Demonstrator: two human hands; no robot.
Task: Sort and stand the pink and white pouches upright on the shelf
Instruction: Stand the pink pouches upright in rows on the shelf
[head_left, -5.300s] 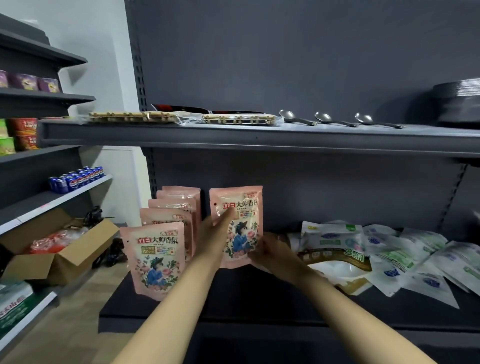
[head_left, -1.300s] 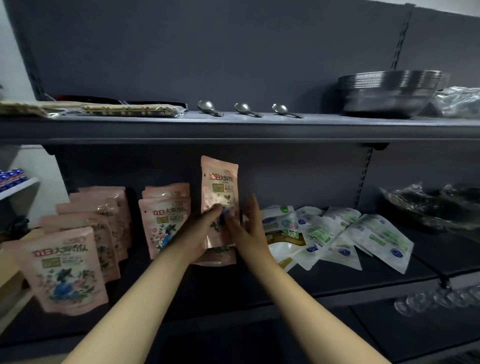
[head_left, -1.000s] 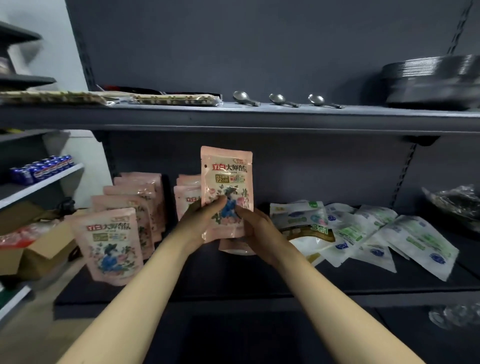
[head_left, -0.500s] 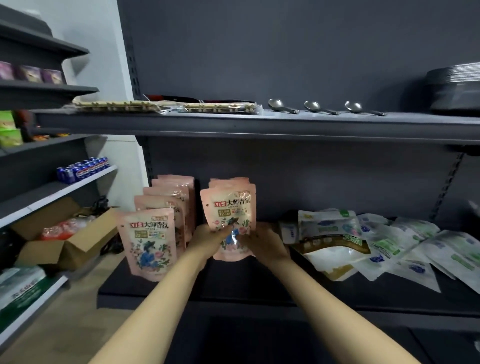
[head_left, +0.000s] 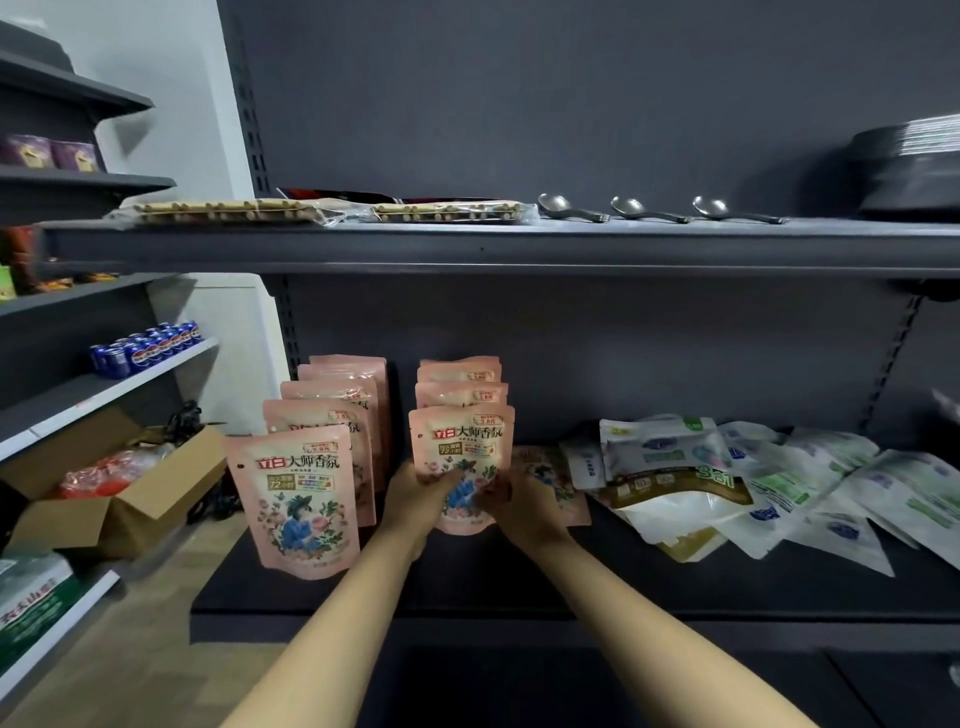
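Head view: we are gripping a pink pouch (head_left: 462, 467) upright on the shelf (head_left: 519, 587) with both hands, left hand (head_left: 421, 493) and right hand (head_left: 519, 506) curling round its lower edges. It is standing at the front of the second pink row, with white pouches (head_left: 779, 483) lying in a heap to the right.

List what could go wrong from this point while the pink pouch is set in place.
The front pink pouch, held by both hands, could tip into the row behind on release. One flat pink pouch could be overlooked beside the heaped white pouches.
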